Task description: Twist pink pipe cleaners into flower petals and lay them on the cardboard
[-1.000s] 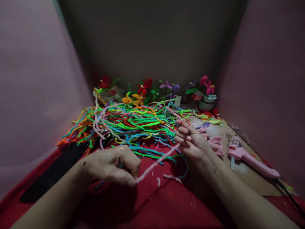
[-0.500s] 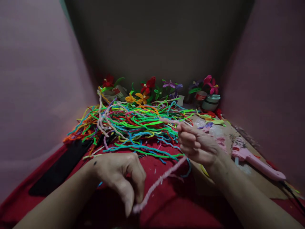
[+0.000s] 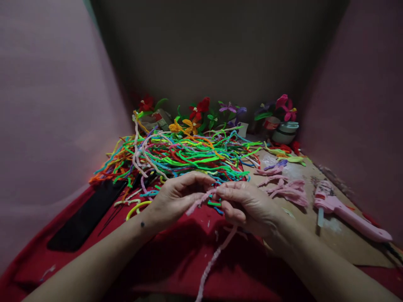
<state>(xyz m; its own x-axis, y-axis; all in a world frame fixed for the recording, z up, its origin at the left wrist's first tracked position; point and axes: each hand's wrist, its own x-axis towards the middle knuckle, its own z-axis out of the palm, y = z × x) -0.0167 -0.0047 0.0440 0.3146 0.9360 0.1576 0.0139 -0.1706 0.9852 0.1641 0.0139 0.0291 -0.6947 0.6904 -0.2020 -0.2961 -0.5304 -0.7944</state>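
A fuzzy pink pipe cleaner point(image 3: 211, 265) runs between my two hands, above the red cloth. My left hand point(image 3: 176, 195) pinches it near one end, thumb below and fingers curled above, and a short tip sticks out past the thumb. Close beside it, my right hand point(image 3: 248, 203) grips the same pipe cleaner between thumb and forefinger. From under the right hand its long part hangs down to the bottom edge of the view. Just behind the hands lies a tangled pile of coloured pipe cleaners point(image 3: 189, 157).
A pink hot glue gun point(image 3: 349, 214) lies on a cardboard sheet point(image 3: 340, 251) at the right, with bent pink pieces point(image 3: 291, 193) beside it. A black flat object point(image 3: 85, 218) lies at the left. Pipe-cleaner flowers point(image 3: 198, 109) and a lidded jar point(image 3: 285, 132) stand at the back.
My left hand has moved up and now meets the right hand, which has come slightly down and left. The pipe cleaner's long part, earlier stretched between them, now hangs below.
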